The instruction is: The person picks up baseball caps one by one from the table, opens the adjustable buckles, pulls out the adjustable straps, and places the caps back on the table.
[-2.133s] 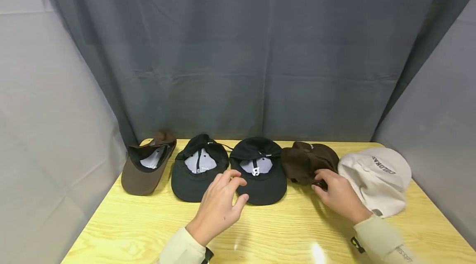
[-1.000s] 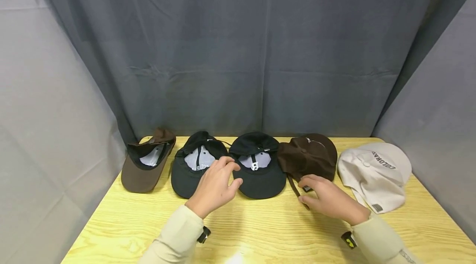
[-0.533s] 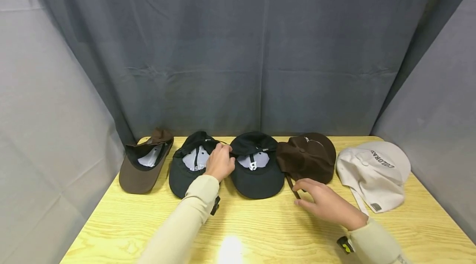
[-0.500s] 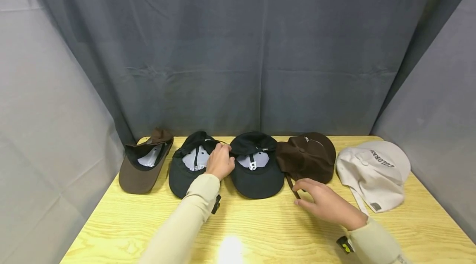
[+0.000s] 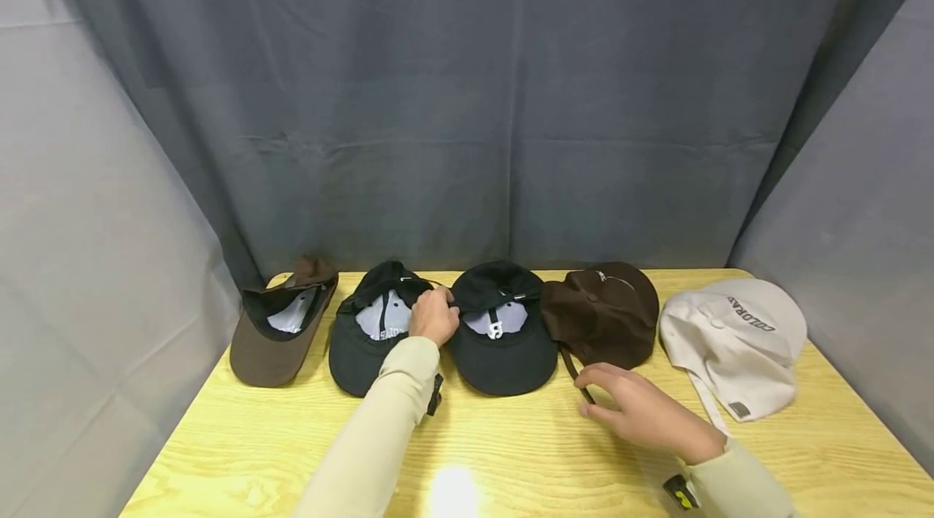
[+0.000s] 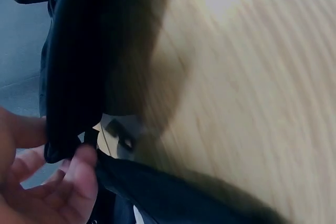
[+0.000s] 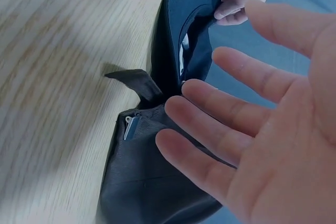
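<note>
Five caps make a row on the table. Between the two black caps, my left hand (image 5: 434,317) pinches the left edge of the black cap with a white letter inside (image 5: 505,364); the left wrist view has its thumb and fingers on that dark edge (image 6: 73,93). On the other side lies the black cap with white lettering (image 5: 357,364), partly covered by the hand. My right hand (image 5: 645,413) hovers with relaxed, spread fingers by the dark brown cap (image 5: 609,319). That cap's loose strap (image 7: 137,83) shows beyond the fingertips in the right wrist view; nothing is held.
A brown cap (image 5: 266,352) lies at the far left and a beige cap (image 5: 740,356) at the right, its strap trailing forward. Behind the wooden table (image 5: 511,453) hangs a grey curtain (image 5: 467,137), with pale side panels.
The right hand has released the brown cap's strap and drawn back slightly. My left hand has reached forward between the black caps and taken hold of the lettered one's edge.
</note>
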The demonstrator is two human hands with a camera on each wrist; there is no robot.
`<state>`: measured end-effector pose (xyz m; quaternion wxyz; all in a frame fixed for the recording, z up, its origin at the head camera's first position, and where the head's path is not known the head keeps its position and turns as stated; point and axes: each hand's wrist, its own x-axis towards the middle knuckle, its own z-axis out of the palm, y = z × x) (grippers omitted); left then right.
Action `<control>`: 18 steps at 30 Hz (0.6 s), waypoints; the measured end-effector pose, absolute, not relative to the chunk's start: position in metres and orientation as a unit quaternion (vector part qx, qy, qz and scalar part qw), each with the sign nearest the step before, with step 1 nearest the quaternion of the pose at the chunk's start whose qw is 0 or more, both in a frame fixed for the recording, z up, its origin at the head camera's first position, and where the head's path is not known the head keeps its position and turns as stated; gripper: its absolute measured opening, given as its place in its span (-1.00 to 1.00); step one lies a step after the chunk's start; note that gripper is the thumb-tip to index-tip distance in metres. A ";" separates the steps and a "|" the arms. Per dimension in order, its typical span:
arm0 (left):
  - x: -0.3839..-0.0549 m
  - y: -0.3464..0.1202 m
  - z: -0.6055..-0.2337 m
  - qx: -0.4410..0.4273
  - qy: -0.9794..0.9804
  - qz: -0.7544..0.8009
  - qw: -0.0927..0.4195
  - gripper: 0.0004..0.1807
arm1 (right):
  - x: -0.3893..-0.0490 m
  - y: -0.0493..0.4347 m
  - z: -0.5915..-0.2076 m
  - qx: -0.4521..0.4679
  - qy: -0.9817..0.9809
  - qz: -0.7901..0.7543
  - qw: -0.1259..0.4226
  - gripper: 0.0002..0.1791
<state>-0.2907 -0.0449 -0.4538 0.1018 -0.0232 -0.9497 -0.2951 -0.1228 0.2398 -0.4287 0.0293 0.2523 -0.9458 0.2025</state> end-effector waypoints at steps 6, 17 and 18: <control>-0.287 -0.046 -0.445 -0.031 -0.940 -0.306 0.149 -0.83 | -0.124 0.241 -0.426 0.252 -0.946 0.200 0.032 -0.71; -0.264 -0.070 -0.404 -0.072 -0.919 -0.349 0.168 -0.87 | -0.124 0.243 -0.425 0.236 -0.951 0.201 0.021 -0.67; -0.261 -0.073 -0.401 -0.074 -0.918 -0.351 0.169 -0.87 | -0.124 0.243 -0.425 0.233 -0.951 0.202 0.019 -0.66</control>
